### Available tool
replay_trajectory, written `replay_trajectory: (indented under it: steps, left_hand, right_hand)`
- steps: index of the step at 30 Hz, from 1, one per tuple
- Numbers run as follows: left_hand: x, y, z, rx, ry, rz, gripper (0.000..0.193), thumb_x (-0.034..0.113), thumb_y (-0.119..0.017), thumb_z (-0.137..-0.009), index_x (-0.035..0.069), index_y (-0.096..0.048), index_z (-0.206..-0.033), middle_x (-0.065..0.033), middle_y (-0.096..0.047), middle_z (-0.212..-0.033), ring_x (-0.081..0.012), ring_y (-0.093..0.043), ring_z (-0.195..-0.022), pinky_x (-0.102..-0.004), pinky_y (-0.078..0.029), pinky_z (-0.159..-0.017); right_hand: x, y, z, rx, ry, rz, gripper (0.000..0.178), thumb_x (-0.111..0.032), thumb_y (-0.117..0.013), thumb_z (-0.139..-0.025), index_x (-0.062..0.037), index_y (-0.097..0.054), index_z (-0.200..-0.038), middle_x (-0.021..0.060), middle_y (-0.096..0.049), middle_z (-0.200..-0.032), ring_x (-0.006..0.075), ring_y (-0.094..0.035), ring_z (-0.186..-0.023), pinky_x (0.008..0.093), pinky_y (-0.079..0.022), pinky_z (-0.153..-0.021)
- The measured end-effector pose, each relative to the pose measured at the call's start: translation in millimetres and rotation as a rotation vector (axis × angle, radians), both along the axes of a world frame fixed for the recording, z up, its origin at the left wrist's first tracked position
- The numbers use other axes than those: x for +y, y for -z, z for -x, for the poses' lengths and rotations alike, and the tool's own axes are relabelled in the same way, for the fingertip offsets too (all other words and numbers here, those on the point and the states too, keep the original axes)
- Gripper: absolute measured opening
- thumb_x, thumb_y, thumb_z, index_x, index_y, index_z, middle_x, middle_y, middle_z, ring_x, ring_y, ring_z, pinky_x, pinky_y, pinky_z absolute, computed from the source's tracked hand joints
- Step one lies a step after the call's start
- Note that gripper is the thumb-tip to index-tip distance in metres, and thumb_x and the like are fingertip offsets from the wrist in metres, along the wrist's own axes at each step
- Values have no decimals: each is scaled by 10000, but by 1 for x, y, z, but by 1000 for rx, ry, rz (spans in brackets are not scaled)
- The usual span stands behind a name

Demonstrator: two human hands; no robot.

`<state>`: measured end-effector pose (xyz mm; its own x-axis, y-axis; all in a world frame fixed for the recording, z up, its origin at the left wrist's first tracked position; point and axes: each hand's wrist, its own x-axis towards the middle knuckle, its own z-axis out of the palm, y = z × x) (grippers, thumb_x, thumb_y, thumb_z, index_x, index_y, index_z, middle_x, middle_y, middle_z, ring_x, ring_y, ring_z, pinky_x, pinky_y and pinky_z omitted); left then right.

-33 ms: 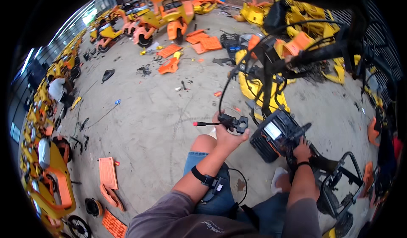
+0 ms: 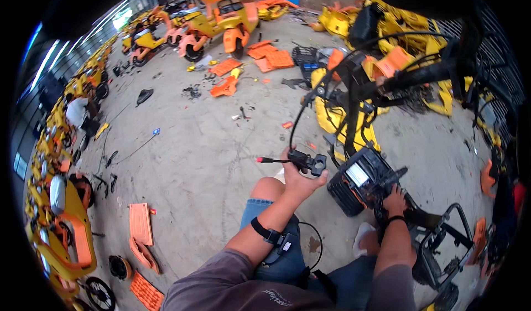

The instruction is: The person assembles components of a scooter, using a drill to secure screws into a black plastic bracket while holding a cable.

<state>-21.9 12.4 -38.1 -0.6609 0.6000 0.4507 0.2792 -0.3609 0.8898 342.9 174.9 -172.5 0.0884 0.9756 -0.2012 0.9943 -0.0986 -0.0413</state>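
Note:
My left hand is closed around a black handlebar clamp that has a round opening. A long black cable arches from it toward the handlebar of a stripped scooter. A short lead with a red-tipped plug sticks out to the left. To the right, my right hand rests at the scooter's black frame, just beside a black boxy unit with a white label. Its fingers are bent, partly hidden against dark parts, and whether they grip anything is unclear.
A tubular black rack stands close by my right arm. Yellow panels lie beyond the scooter. Orange panels lie at the left, beside a row of yellow scooters. A person crouches at the far left.
The view has shifted slightly. Both hands keep nearly the same places, the left still holding the clamp.

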Motion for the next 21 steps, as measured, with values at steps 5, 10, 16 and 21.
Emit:
replay_trajectory:
  steps: [5,10,16,21]
  left_hand:
    - [-12,-6,6,-7,9,126,1107,309,-891,-610,-6,-214,-1428,-112,-495,-1103,-159,-532,-859,-284,-485,-728]
    - [-8,3,-9,-63,-13,295,1217,273,-871,-680,-28,-33,-1509,-208,-326,-1441,-291,-413,-1281,-356,-396,-1056]
    - [4,39,13,42,-119,43,857,89,-719,-820,34,-112,-1423,-160,-478,-1166,-193,-517,-859,-312,-485,-711]
    - [-1,3,-4,67,-10,-94,736,199,-745,-803,58,-214,-1293,-119,-548,-912,-160,-541,-676,-289,-492,-588]
  right_hand:
    - [-11,-8,25,122,-43,0,777,-362,-680,-797,-94,-420,-1478,209,-371,-1536,364,-394,-1396,447,-340,-1141]
    - [-38,-25,20,617,-317,-198,513,-360,-644,-848,-6,-639,-1220,241,-670,-1143,375,-643,-1086,399,-498,-951]
    - [-74,-93,34,812,-391,-28,450,-349,-651,-860,0,-675,-1143,218,-695,-1036,343,-676,-962,396,-524,-848]
    - [-93,-156,18,1063,-229,-88,369,-245,-658,-923,4,-660,-1195,128,-713,-1025,173,-676,-927,294,-527,-805]
